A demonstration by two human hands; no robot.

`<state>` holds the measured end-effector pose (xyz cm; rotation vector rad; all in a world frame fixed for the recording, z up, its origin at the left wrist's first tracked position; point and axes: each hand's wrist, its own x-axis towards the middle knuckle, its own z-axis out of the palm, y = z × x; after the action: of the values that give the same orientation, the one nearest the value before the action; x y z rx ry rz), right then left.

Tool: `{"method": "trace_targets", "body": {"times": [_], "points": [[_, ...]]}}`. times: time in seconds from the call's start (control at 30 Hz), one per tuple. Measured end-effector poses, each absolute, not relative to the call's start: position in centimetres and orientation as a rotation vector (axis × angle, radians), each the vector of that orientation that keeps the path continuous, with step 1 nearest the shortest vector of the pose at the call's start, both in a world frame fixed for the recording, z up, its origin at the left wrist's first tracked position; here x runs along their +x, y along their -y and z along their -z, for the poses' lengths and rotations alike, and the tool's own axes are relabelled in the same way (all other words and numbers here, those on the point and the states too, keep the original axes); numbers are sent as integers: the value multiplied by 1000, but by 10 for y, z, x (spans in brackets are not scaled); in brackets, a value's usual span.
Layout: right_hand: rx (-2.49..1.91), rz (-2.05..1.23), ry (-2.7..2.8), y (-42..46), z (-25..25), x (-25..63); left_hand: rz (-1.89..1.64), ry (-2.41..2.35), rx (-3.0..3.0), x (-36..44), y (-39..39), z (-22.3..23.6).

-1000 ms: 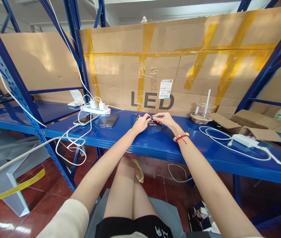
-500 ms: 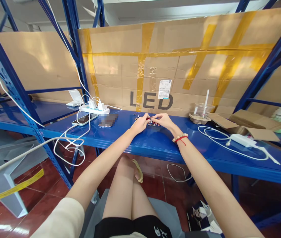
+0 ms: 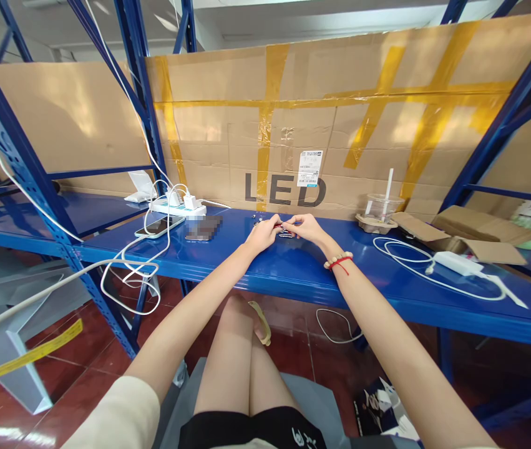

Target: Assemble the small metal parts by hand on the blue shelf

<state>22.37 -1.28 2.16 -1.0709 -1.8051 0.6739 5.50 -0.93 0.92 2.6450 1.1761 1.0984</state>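
Both hands meet over the blue tabletop [image 3: 265, 259]. My left hand [image 3: 264, 234] is closed, its thumb and fingers pinching one end of a small, thin dark red piece [image 3: 280, 226]. From the other side, the fingertips of my right hand [image 3: 307, 228] close on the same piece; its kind is too small to tell. Just below the fingertips lies a small shiny metal item [image 3: 286, 235], partly covered by my right hand. Several tiny loose parts [image 3: 256, 219] sit behind my left hand.
Left are a white power strip [image 3: 178, 207], a phone [image 3: 160, 227], a blurred flat object [image 3: 203, 228] and looped white cable [image 3: 129, 265]. Right stand a plastic cup with straw [image 3: 382, 209], an opened carton [image 3: 462, 234] and a white adapter [image 3: 458, 264]. Tall cardboard [image 3: 228, 137] closes the back.
Both hands stay in nearly the same place with their fingertips together. The right fingers have shifted very slightly over the shiny metal item, and the view has moved a little.
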Motion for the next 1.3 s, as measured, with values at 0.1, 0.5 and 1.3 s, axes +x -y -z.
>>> {"method": "trace_targets", "body": {"times": [0.1,0.5,1.3], "points": [[-1080,-690,1821,12,-21,224,-1073,-1211,2659,55,11,-10],[-1144,-657,1846,14,-23,219,-981,-1273,2583,56,7,-9],[-1842,19,1948,8,-17,215,-1266,-1412,2147,58,-14,1]]}}
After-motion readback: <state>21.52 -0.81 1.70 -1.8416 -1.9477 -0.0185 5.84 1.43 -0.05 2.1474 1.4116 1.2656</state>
